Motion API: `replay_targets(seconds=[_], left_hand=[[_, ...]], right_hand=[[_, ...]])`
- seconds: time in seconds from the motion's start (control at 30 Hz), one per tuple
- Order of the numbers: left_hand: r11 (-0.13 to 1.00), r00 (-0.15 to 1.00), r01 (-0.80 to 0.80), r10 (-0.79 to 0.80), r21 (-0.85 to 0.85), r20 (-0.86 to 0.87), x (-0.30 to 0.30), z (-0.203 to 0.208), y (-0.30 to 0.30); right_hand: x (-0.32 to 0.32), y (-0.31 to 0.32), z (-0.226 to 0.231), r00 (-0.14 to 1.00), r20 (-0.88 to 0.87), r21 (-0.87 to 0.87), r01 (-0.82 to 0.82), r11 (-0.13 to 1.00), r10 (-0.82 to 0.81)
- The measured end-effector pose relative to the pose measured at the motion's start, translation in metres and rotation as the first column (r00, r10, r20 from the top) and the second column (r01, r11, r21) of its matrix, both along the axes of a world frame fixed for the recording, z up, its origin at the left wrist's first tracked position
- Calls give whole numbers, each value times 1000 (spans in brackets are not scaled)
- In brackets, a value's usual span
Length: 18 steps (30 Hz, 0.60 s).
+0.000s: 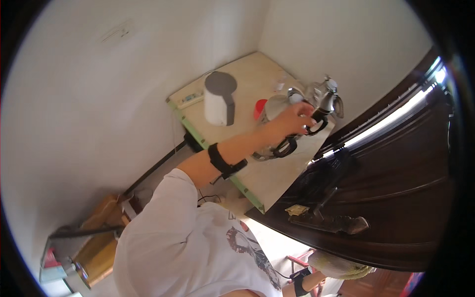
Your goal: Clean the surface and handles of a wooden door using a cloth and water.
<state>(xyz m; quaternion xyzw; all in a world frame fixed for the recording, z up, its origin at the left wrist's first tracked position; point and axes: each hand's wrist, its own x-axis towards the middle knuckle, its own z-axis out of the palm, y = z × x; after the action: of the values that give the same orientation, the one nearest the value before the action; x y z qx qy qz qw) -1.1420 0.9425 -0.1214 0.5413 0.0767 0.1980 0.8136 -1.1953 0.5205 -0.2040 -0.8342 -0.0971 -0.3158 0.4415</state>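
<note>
My left hand (pixel 296 120) reaches across the small table, its fingers curled at the black handle of a shiny metal teapot (pixel 327 102). The teapot has a lid knob and a curved spout on its right side. Below the hand is another pot with a black handle (pixel 285 148); my forearm hides most of its body. A further metal vessel (pixel 295 94) is partly covered behind the hand. My right hand (pixel 319 279), low at the right, holds a pale greenish-white cloth (pixel 339 265) that hides its fingers.
A white kettle with a grey lid and handle (pixel 215 106) stands on the table (pixel 257 74), beside a white power strip (pixel 190 100). Near my left wrist is a red round thing (pixel 260 108). A dark carved wooden door (pixel 391 198) borders the table's right side; walls meet behind it.
</note>
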Motion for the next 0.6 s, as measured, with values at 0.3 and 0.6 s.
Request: replay_targets(seconds=[0.3,0.6], left_hand=[[816,987,-159,135,556,84,59,29,13],[970,836,-237,180,-45,-518,279,-80,18]], right_hand=[[4,32,14,998,2,32,66,997,-66],[-5,35,2,1000,-11,52,28,998,-27]])
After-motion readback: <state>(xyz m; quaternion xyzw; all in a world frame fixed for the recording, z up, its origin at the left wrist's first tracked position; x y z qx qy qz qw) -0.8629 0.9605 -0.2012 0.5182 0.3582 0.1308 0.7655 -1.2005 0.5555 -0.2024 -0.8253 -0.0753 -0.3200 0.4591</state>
